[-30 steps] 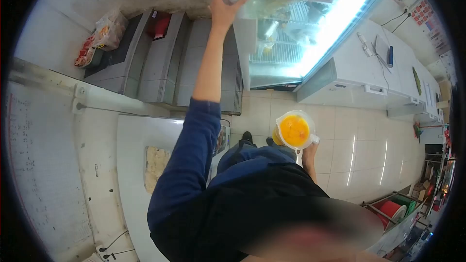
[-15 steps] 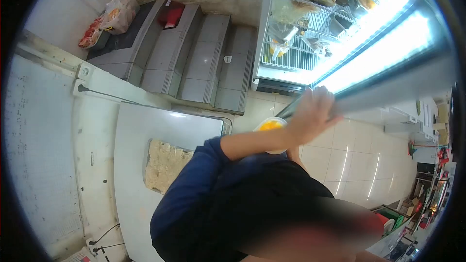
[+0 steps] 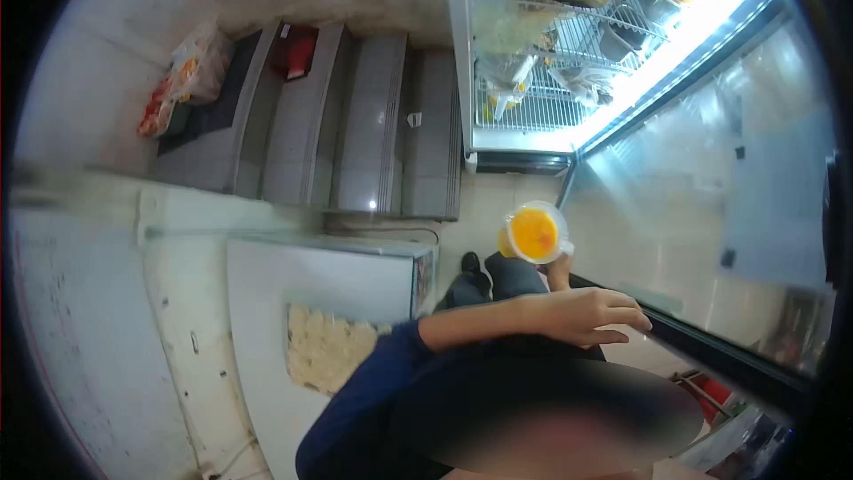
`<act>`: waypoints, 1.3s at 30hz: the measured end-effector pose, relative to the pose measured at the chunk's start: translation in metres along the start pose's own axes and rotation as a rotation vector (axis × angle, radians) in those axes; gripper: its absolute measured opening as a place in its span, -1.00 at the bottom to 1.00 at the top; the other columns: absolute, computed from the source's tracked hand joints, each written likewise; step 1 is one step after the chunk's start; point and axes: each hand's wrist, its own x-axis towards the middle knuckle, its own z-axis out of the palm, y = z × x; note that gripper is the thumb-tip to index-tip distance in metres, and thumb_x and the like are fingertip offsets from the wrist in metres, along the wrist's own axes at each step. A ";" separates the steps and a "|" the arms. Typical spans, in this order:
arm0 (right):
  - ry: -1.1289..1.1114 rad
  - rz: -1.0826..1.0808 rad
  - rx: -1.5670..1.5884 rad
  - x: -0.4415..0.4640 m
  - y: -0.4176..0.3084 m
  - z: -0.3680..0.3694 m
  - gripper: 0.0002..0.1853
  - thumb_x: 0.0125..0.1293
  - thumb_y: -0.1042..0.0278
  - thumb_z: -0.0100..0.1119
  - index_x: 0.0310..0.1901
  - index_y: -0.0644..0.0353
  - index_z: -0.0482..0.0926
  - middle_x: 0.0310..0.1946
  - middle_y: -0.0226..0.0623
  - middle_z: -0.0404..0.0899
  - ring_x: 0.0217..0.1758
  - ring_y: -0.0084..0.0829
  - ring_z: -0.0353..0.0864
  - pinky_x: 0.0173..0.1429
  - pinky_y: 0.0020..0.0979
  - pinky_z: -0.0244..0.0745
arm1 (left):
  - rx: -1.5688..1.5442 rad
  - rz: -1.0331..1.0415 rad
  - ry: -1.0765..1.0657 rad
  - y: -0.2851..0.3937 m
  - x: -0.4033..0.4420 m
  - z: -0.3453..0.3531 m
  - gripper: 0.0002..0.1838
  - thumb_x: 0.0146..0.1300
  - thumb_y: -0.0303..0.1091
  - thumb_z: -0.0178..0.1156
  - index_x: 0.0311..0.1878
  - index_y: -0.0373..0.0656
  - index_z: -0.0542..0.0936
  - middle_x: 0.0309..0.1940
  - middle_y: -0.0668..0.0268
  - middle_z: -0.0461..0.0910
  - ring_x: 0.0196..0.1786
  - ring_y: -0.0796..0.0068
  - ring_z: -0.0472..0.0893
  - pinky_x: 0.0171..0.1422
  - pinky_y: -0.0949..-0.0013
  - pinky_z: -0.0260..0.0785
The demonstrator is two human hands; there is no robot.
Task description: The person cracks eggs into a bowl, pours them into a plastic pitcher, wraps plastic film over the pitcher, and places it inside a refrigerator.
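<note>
A white jug (image 3: pixel 562 229) with a yellow-orange liquid (image 3: pixel 534 233) in it is held up in front of my legs. My right hand (image 3: pixel 559 272) grips it at the handle side, partly hidden behind my left forearm. Fingers stretched out, my left hand (image 3: pixel 593 314) is at the edge of the glass fridge door (image 3: pixel 689 231); whether the fingertips touch the frame I cannot tell. Beyond the jug stands the lit fridge (image 3: pixel 520 140), its wire shelves holding several bags and containers.
Grey tiled steps (image 3: pixel 364 124) rise to the left of the fridge, with bags (image 3: pixel 200 62) and a red item (image 3: pixel 294 52) on them. A white table (image 3: pixel 267 302) at my left bears a tray of pale dough-like pieces (image 3: pixel 329 347). The swung-out door fills the right side.
The fridge door has swung wider open toward me. My left hand has come down and back with its edge. The jug now shows more fully, past my left forearm.
</note>
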 end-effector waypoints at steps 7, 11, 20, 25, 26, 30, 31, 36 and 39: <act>0.197 0.015 0.085 0.154 0.039 0.035 -0.71 0.32 0.35 0.13 -0.02 0.34 0.62 -0.35 -0.37 0.62 -0.31 -0.48 0.58 -0.07 -0.37 0.48 | -0.118 -0.830 0.881 -0.127 -0.098 -0.069 -0.80 0.45 -0.46 0.03 0.02 -0.27 0.57 -0.18 0.23 0.68 -0.06 0.47 0.65 0.10 0.45 0.42; 0.186 -0.128 0.239 0.263 0.060 0.053 -0.71 0.32 0.39 0.11 -0.01 0.37 0.63 -0.32 -0.38 0.62 -0.27 -0.51 0.57 -0.04 -0.38 0.50 | 0.030 -1.042 1.309 -0.190 -0.184 -0.097 -0.83 0.45 -0.43 0.03 -0.03 -0.26 0.55 -0.22 0.29 0.61 -0.06 0.49 0.59 0.12 0.44 0.37; 0.432 -0.305 0.052 0.436 0.066 0.100 -0.68 0.15 0.61 0.07 -0.05 0.40 0.65 -0.40 -0.21 0.63 -0.50 -0.42 0.60 -0.49 -0.41 0.61 | 0.051 -1.181 1.367 -0.245 -0.205 -0.113 -0.82 0.44 -0.37 0.05 -0.03 -0.21 0.56 -0.20 0.31 0.62 -0.11 0.54 0.60 0.00 0.46 0.37; 0.339 -0.363 0.118 0.534 0.137 0.141 -0.81 0.15 0.57 0.12 -0.18 0.36 0.60 -0.25 -0.07 0.64 -0.34 -0.40 0.63 -0.32 -0.33 0.55 | -0.043 -1.140 1.190 -0.279 -0.186 -0.109 -0.82 0.46 -0.34 0.04 -0.02 -0.14 0.58 -0.19 0.31 0.64 -0.09 0.52 0.62 0.02 0.46 0.35; 0.317 -0.327 0.157 0.541 0.136 0.150 -0.81 0.16 0.57 0.11 -0.17 0.36 0.59 -0.25 -0.07 0.63 -0.34 -0.40 0.63 -0.32 -0.33 0.55 | -0.043 -1.133 1.184 -0.285 -0.184 -0.107 -0.81 0.47 -0.38 0.02 0.00 -0.20 0.56 -0.18 0.28 0.63 -0.09 0.49 0.62 0.07 0.43 0.38; 0.236 -0.089 0.319 0.549 0.121 0.172 -0.79 0.18 0.55 0.11 -0.13 0.36 0.57 -0.24 -0.08 0.63 -0.32 -0.40 0.63 -0.31 -0.34 0.54 | 0.002 -1.135 1.156 -0.283 -0.149 -0.114 -0.82 0.46 -0.47 0.01 0.00 -0.27 0.56 -0.18 0.25 0.63 -0.09 0.47 0.62 0.11 0.43 0.41; 0.218 -0.039 0.354 0.551 0.113 0.179 -0.78 0.18 0.55 0.11 -0.12 0.35 0.56 -0.23 -0.08 0.63 -0.32 -0.40 0.63 -0.31 -0.34 0.54 | 0.006 -1.137 1.153 -0.278 -0.133 -0.118 -0.82 0.46 -0.47 0.01 0.00 -0.27 0.56 -0.18 0.25 0.63 -0.09 0.47 0.62 0.11 0.43 0.41; 0.182 0.135 0.471 0.515 0.089 0.183 -0.76 0.21 0.53 0.10 -0.07 0.35 0.53 -0.22 -0.09 0.62 -0.30 -0.40 0.63 -0.29 -0.35 0.54 | 0.446 -0.915 0.705 -0.285 -0.034 -0.149 -0.84 0.36 -0.53 0.05 -0.10 -0.25 0.60 -0.20 0.23 0.62 -0.06 0.31 0.62 0.13 0.33 0.41; 0.254 0.207 0.508 0.460 0.076 0.150 -0.74 0.22 0.52 0.09 -0.04 0.35 0.52 -0.21 -0.09 0.62 -0.29 -0.40 0.62 -0.28 -0.36 0.53 | 0.775 -0.546 0.391 -0.318 0.032 -0.168 -0.77 0.27 -0.46 0.12 -0.02 -0.19 0.59 -0.02 0.20 0.57 0.15 0.14 0.50 0.28 0.11 0.28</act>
